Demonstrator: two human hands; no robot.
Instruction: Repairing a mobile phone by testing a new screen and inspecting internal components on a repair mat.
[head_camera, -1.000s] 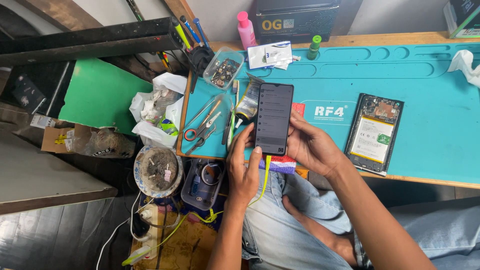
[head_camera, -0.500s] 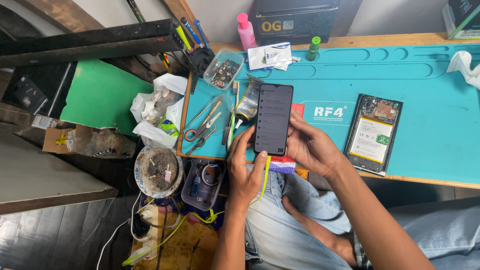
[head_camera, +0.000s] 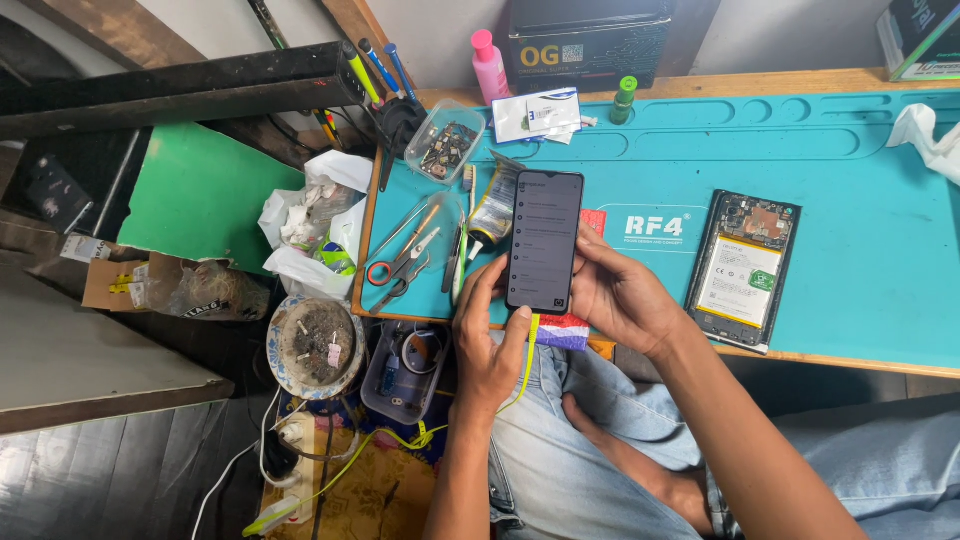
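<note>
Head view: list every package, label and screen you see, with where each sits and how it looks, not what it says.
Phone screen: held in both hands, the left hand and the right hand, over the mat; dark, lit, rows of faint lines.
Battery label: on the opened phone, right; white rectangle, green mark.
Black box: back edge; yellow lettering, square code.
White packet: mat's back edge; flat, blue print.
Mat logo: centre of the teal mat; white.

Open blue mat (head_camera: 860, 200) between the phone (head_camera: 543, 240) and the opened phone (head_camera: 745, 268), and more bare mat far right of that. Crowded left of the phone: scissors (head_camera: 392, 270), tweezers and a toothbrush (head_camera: 461, 262), lying close together. Blocked at the back by a parts box (head_camera: 445, 140), pink bottle (head_camera: 489, 66) and green bottle (head_camera: 623, 99).
</note>
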